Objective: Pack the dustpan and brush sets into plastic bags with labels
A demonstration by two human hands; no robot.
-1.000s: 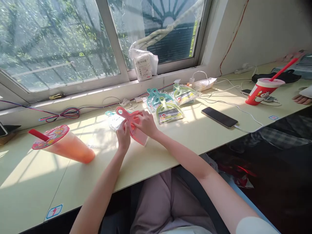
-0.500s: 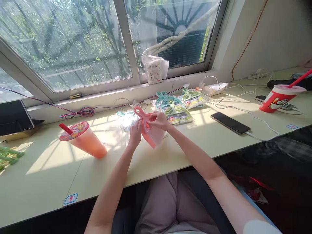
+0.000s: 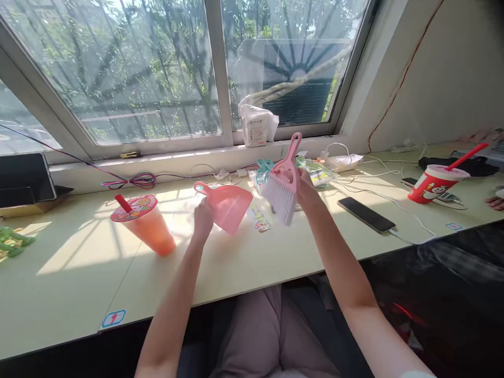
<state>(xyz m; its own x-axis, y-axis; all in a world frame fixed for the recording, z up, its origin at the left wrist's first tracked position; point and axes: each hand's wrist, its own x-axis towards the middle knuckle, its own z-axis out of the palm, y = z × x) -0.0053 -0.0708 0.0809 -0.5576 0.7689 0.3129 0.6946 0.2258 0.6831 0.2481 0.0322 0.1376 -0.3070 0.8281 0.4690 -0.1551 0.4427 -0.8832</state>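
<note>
My left hand (image 3: pixel 203 216) is closed on the handle side of a pink dustpan (image 3: pixel 230 205), whose pan opens toward the right, just above the table. In my right hand (image 3: pixel 307 188) is a small pink hand brush (image 3: pixel 284 181) with white bristles; its looped handle points up and the bristles face down and left. Brush and dustpan are apart. Between them on the table lies a printed card (image 3: pixel 260 219). Behind the brush are teal dustpan sets (image 3: pixel 263 173) and a packaged green set (image 3: pixel 319 173), partly hidden by the brush and my right hand.
An orange drink cup (image 3: pixel 147 228) stands left of my left hand. To the right lie a phone (image 3: pixel 368 214) with a charging cable and a red cup (image 3: pixel 435 184) with a straw. A tissue pack (image 3: pixel 255 127) stands by the window. Another person's hand (image 3: pixel 495 202) shows at the far right.
The brush and dustpan, held together before, are now separated. My right hand has moved right and up with the brush; my left hand has moved left with the dustpan. The printed card now shows.
</note>
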